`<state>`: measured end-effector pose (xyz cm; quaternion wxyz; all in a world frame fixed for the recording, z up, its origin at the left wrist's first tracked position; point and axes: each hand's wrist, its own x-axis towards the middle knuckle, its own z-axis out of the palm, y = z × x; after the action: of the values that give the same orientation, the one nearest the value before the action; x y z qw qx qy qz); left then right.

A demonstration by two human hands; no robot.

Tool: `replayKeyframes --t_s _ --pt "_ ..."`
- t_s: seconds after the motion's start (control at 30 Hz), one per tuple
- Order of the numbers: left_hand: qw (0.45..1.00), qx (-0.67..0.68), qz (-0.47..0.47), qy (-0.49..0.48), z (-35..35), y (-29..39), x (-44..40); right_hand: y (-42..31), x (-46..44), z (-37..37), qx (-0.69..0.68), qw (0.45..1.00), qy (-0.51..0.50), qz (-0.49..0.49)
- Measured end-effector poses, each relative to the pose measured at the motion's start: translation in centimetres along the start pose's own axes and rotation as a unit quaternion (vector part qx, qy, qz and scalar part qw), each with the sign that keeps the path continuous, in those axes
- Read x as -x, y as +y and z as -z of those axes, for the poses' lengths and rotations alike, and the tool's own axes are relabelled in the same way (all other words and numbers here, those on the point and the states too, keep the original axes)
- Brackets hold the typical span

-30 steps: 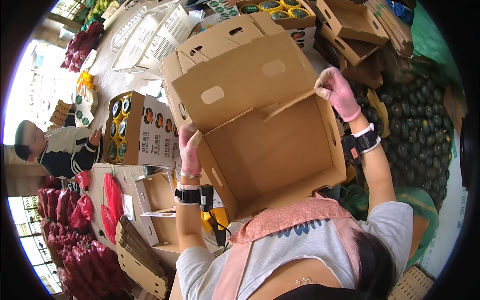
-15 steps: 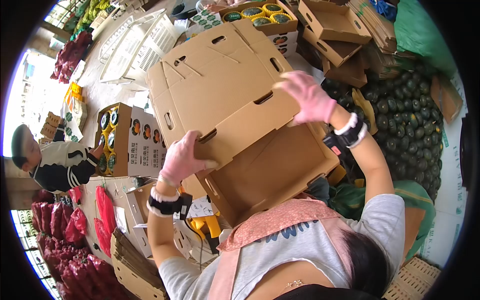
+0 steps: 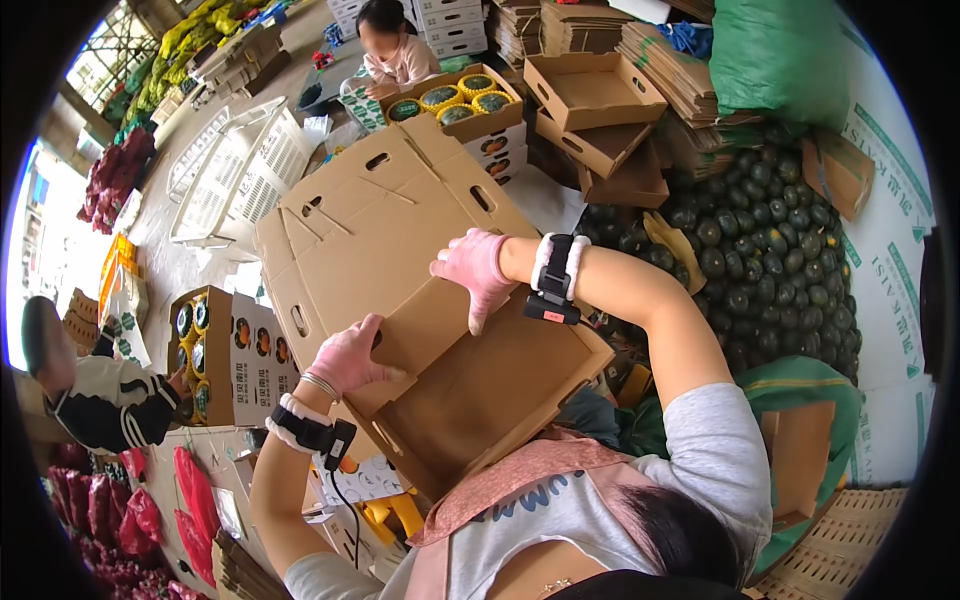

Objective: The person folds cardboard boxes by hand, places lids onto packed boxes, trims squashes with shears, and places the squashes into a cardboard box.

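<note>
One open cardboard box (image 3: 500, 385) lies mid-frame, its broad lid (image 3: 365, 230) spreading toward the upper left. Left hand (image 3: 345, 358) and right hand (image 3: 475, 268) touch the lid's folded edge, thumbs apart from fingers; whether gripping, I cannot tell. Green squashes (image 3: 780, 270) heap at right, a white crate (image 3: 258, 172) upper left.

The place looked like a produce packing shed. Dark green squash (image 3: 775, 270) lay heaped at the right, near a bulging green sack (image 3: 780, 55). Flat cardboard (image 3: 665, 70) stood in stacks close to open trays (image 3: 595, 92), and a partly folded box (image 3: 345, 225) filled the middle. Netted squash (image 3: 440, 97) sat in printed cartons (image 3: 260, 350), a person (image 3: 115, 405) beside them. Red sacks (image 3: 115, 180) and a white crate (image 3: 250, 170) lined the bare floor (image 3: 185, 125).
</note>
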<state>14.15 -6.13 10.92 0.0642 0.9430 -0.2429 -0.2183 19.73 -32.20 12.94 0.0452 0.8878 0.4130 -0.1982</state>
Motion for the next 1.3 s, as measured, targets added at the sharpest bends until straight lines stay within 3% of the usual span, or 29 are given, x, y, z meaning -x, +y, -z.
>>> replayKeyframes --t_s 0.07,0.13,0.27,0.4,0.6,0.7,0.73,0.9,0.93,0.97,1.0,1.07,1.1,1.13,1.2,1.27,1.3 --pt "0.998 0.012 -0.04 0.05 -0.7 -0.2 1.1 0.0 0.2 0.2 0.008 1.0 0.004 0.003" --pt "0.999 0.014 -0.008 0.05 -0.7 0.7 1.8 -0.3 0.4 -0.1 0.034 0.999 0.002 0.009" --pt "0.995 -0.061 0.075 0.027 -1.5 2.1 1.1 0.1 -0.5 -3.7 0.115 0.984 0.138 -0.003" --pt "0.988 -0.073 0.136 0.018 -1.7 1.9 -0.2 0.4 -1.5 -5.1 0.146 0.976 0.157 -0.028" --pt "0.982 -0.121 0.146 -0.002 -0.8 3.3 -0.8 1.8 -1.0 -5.3 0.173 0.967 0.185 0.03" --pt "0.974 -0.147 0.171 0.008 -1.2 3.0 -2.2 2.1 -1.9 -7.7 0.226 0.946 0.23 -0.015" --pt "0.971 -0.156 0.182 0.009 -1.9 2.8 -2.7 2.5 -2.1 -8.2 0.222 0.931 0.289 -0.004" --pt "0.953 -0.23 0.194 0.027 -1.5 3.4 -3.3 2.3 -1.6 -7.9 0.193 0.94 0.277 -0.036" --pt "0.93 -0.305 0.152 0.139 -1.3 4.2 -2.6 2.6 -1.2 -7.1 0.16 0.952 0.26 -0.028" --pt "0.886 -0.376 0.104 0.249 -1.2 5.4 -1.5 2.2 0.2 -5.4 0.064 0.972 0.225 -0.031" --pt "0.824 -0.44 0.051 0.352 -1.1 6.9 -0.4 2.1 1.5 -4.5 0.072 0.97 0.222 -0.064" --pt "0.868 -0.32 -0.097 0.368 -1.4 10.3 1.4 2.4 3.5 -4.1 0.084 0.964 0.211 -0.139" --pt "0.948 -0.241 -0.064 0.196 -2.0 11.7 1.3 3.1 4.2 -4.6 0.07 0.961 0.19 -0.188" --pt "0.988 -0.153 -0.032 0.016 -2.7 12.9 1.1 3.4 4.5 -5.1 0.018 0.971 0.164 -0.175" --pt "0.993 -0.095 0.061 -0.025 -6.1 12.8 -0.4 4.9 4.8 -5.5 -0.071 0.977 0.124 -0.156" --pt "0.98 -0.194 -0.023 0.025 -8.1 12.3 -2.0 5.7 5.8 -7.7 -0.093 0.964 0.23 -0.1" --pt "0.982 -0.179 -0.06 -0.012 -8.1 11.9 -2.7 5.7 6.4 -8.1 -0.122 0.959 0.23 -0.109"
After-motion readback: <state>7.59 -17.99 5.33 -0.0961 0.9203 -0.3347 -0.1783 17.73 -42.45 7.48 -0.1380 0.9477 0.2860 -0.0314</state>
